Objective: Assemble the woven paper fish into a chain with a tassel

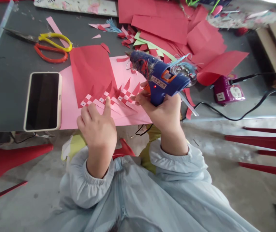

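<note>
My right hand (163, 111) is wrapped round the handle of a blue hot glue gun (156, 72), which has an orange trigger and a small red light. Its nozzle points up and to the left, and a clear glue stick (188, 104) pokes out at the back. With its index finger stretched out, my left hand (99, 124) touches a red and pink woven paper fish (105, 96); the other fingers are bent. Beside it lie another woven fish (87, 100) and a third (125, 94), near my right fingertips. Under them is a pink paper sheet (67, 112).
A red sheet (92, 71) overlaps the pink one. To the left are a phone (42, 101) and scissors (53, 46). Red paper (162, 29) piles up at the back. On the right, a black cord (256, 98) runs from a purple plug block (228, 90).
</note>
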### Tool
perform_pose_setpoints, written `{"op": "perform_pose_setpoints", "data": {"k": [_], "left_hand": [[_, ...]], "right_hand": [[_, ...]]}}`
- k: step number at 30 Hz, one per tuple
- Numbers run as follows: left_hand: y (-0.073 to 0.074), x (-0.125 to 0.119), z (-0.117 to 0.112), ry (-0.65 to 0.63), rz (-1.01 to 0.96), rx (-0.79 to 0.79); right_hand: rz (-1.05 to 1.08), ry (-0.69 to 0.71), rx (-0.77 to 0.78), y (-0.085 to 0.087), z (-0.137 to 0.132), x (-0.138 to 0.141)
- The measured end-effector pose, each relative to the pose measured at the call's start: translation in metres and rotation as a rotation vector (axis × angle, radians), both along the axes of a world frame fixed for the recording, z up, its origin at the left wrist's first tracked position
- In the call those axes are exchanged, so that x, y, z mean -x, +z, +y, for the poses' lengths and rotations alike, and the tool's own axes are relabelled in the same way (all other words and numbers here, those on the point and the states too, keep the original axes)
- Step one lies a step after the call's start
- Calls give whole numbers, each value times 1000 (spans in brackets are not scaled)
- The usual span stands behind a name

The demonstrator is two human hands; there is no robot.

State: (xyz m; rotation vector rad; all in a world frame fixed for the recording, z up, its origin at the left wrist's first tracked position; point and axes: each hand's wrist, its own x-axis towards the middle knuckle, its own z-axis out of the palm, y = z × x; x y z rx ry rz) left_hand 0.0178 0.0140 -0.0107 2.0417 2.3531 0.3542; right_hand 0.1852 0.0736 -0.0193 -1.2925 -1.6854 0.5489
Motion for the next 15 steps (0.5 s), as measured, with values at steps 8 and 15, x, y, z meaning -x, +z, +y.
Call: {"op": "perform_pose_setpoints", "data": {"k": [8,15], "left_hand": [[1,-6,6,55,7,59],[0,-9,9,82,-7,90]], "right_hand": [[1,-24,75,2,-1,2],[-20,-33,110,0,-2,2]]}}
